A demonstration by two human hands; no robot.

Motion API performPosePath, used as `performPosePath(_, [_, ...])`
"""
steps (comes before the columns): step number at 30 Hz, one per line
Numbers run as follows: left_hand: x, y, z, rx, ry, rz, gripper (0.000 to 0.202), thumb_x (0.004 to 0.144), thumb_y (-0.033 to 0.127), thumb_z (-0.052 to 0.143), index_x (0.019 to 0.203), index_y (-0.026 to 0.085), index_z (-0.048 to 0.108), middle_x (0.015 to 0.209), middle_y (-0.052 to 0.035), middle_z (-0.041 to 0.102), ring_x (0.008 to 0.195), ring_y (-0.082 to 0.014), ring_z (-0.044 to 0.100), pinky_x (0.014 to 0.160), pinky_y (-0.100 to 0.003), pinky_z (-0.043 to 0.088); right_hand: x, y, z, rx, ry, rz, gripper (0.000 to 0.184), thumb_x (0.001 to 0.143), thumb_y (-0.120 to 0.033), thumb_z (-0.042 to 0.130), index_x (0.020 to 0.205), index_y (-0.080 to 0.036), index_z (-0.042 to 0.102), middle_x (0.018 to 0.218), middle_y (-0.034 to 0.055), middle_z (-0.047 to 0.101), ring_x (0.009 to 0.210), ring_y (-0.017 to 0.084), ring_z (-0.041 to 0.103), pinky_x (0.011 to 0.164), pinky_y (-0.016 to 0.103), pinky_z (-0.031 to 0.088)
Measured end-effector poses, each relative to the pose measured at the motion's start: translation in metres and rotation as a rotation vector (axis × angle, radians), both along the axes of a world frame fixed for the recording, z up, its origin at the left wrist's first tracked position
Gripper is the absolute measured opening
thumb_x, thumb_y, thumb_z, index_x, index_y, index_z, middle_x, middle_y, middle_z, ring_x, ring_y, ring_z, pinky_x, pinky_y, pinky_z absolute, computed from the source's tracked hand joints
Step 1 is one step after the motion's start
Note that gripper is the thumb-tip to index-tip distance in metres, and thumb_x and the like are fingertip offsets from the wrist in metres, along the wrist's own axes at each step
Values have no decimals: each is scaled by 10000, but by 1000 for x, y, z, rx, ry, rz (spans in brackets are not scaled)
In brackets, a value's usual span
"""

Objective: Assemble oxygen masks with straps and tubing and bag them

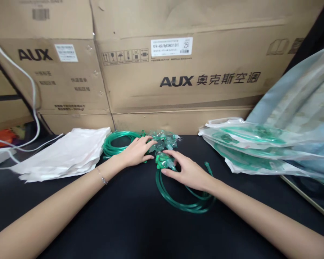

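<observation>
My left hand (pixel 139 150) reaches out with fingers spread, close beside a heap of clear plastic mask parts (pixel 162 136) at the foot of the carton. No object shows in its grasp. My right hand (pixel 187 171) has thumb and forefinger around a green and clear plastic fitting (pixel 163 162). Below that fitting, a loosely coiled green tube (pixel 183 205) lies on the black table, passing partly under my right hand; its clear end connector (pixel 207 166) sticks up beyond the wrist. Another coil of green tubing (pixel 118 142) sits behind my left hand.
A stack of white bags (pixel 67 153) lies at left, near white cables (pixel 34 93). To the right are piled clear-fronted bags holding green tubing (pixel 248 140), with light-coloured fabric (pixel 302 97) beside them. Large cardboard cartons (pixel 140 90) stand along the back of the black table (pixel 118 223).
</observation>
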State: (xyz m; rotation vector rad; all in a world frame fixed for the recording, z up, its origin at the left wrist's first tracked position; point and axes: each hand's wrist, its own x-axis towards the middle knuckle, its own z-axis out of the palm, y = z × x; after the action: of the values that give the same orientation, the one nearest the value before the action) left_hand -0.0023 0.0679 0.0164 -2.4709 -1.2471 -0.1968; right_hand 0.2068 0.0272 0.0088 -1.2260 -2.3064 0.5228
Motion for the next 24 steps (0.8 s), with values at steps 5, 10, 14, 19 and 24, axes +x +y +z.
performPosePath(5, [-50, -27, 29, 34, -157, 273, 580, 844, 450, 403, 1326, 147, 290, 1305, -149, 432, 1171, -261, 423, 951, -371, 331, 8, 0, 9, 144, -24, 17, 465, 808, -462, 475, 1230, -273, 432, 1196, 59, 493, 951, 207, 550, 788, 374, 459])
performPosePath(10, [-120, -42, 33, -166, -163, 976, 649, 850, 465, 286, 1174, -79, 427, 1222, -359, 440, 1149, -449, 401, 838, -520, 353, 6, 0, 9, 215, -39, -3, 399, 829, -438, 447, 1187, -262, 453, 1182, 53, 497, 994, 221, 542, 802, 393, 468])
performPosePath(14, [-144, -44, 21, -353, -127, 911, 463, 838, 394, 344, 892, 33, 629, 964, -228, 660, 937, -326, 604, 768, -321, 418, 5, 0, 8, 248, -46, -10, 361, 833, -415, 450, 1156, -255, 475, 1167, 54, 506, 993, 222, 547, 787, 390, 481])
performPosePath(19, [-145, -47, 21, -287, -124, 881, 471, 859, 323, 260, 920, 36, 628, 978, -243, 652, 912, -333, 617, 711, -314, 417, 8, 0, 12, 316, -28, -31, 328, 841, -377, 449, 1132, -232, 491, 1146, 55, 518, 975, 217, 549, 788, 394, 484])
performPosePath(24, [-139, -56, 46, -163, -141, 838, 440, 862, 275, 246, 929, 76, 633, 983, -198, 666, 949, -330, 599, 741, -324, 410, 10, 3, 14, 363, 7, -17, 297, 843, -337, 453, 1114, -226, 506, 1133, 64, 521, 988, 225, 545, 785, 402, 495])
